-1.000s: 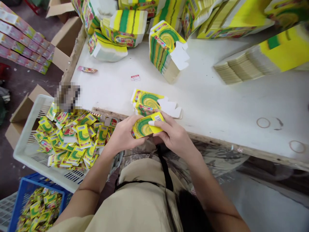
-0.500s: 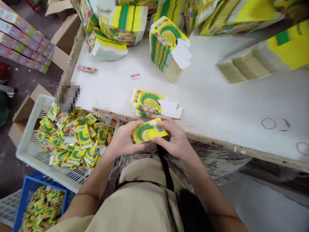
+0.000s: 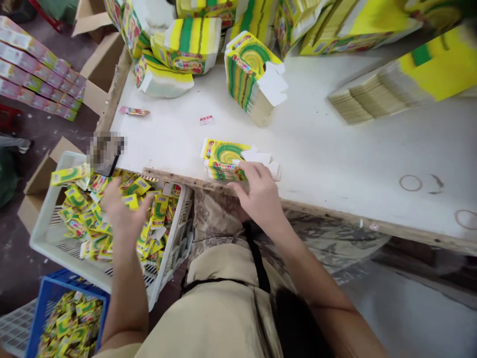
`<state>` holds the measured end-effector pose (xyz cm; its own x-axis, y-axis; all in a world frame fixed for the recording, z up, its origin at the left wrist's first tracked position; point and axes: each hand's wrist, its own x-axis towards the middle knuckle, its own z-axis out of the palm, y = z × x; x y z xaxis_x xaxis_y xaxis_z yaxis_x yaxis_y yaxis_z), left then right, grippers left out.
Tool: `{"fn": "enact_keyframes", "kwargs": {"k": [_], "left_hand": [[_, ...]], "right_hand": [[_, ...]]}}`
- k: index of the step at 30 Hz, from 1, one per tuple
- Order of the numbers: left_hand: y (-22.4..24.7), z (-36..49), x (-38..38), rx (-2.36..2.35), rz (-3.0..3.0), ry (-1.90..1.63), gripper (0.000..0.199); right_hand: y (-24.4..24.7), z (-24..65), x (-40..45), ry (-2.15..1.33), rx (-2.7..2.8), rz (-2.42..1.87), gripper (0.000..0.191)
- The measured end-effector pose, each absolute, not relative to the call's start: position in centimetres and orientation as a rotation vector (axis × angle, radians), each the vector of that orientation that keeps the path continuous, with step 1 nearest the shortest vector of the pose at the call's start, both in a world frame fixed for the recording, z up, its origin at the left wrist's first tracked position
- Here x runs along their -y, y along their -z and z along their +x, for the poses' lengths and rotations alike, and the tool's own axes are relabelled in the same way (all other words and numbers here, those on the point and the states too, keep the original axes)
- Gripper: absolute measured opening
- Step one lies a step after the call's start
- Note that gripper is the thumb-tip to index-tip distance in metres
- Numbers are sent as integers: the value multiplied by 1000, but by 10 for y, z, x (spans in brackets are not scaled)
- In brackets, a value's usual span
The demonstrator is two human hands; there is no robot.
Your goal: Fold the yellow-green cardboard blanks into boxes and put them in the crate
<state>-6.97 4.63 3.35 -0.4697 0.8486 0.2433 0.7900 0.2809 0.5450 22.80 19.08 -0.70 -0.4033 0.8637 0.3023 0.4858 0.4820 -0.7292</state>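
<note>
My left hand [image 3: 124,211] is over the white plastic basket [image 3: 46,243], blurred by motion, with its fingers spread and nothing in them. Small yellow-green printed boxes [image 3: 128,201] fill much of that basket. One yellow box [image 3: 69,175] shows at the basket's far left corner; whether it rests there or is in the air, I cannot tell. My right hand [image 3: 261,191] reaches to a short stack of flat folded cartons [image 3: 227,154] at the table's front edge. Its fingertips touch the near side of the stack, and the thumb stands apart from them.
Behind lie bundles of flat cartons [image 3: 186,44] and a standing carton bundle [image 3: 253,74]. A phone [image 3: 112,161], partly pixelated, lies by the table's left corner. A wrapped sweet [image 3: 134,111] and rubber band [image 3: 410,183] lie on the white table [image 3: 335,164]. A blue crate [image 3: 35,313] stands lower left.
Both hands held a yellow box before. The left hand has let go of it and moved left over the basket. My right hand has shifted up to the carton stack.
</note>
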Motion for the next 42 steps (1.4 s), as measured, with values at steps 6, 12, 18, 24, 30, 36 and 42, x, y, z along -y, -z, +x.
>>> {"fn": "enact_keyframes", "kwargs": {"k": [6, 12, 18, 24, 30, 36, 42], "left_hand": [[3, 22, -120, -2106, 1998, -671, 64], [9, 41, -144, -1895, 2109, -523, 52], [14, 46, -140, -1933, 2046, -556, 51], [15, 48, -140, -1950, 2049, -573, 49], [13, 48, -136, -1915, 2012, -785, 47], [6, 72, -123, -1617, 1327, -1636, 68], [-28, 100, -136, -1189, 666, -1808, 53]], "right_hand": [[14, 221, -202, -627, 2216, -1225, 34], [12, 232, -213, -537, 2219, -1282, 31], [18, 229, -213, -552, 2204, -1305, 30], [16, 228, -206, -440, 2167, -1408, 30], [15, 233, -209, -500, 2107, -1429, 26], [5, 232, -190, -1098, 1573, -1065, 41], [-11, 217, -158, -1573, 1522, -715, 44]]}}
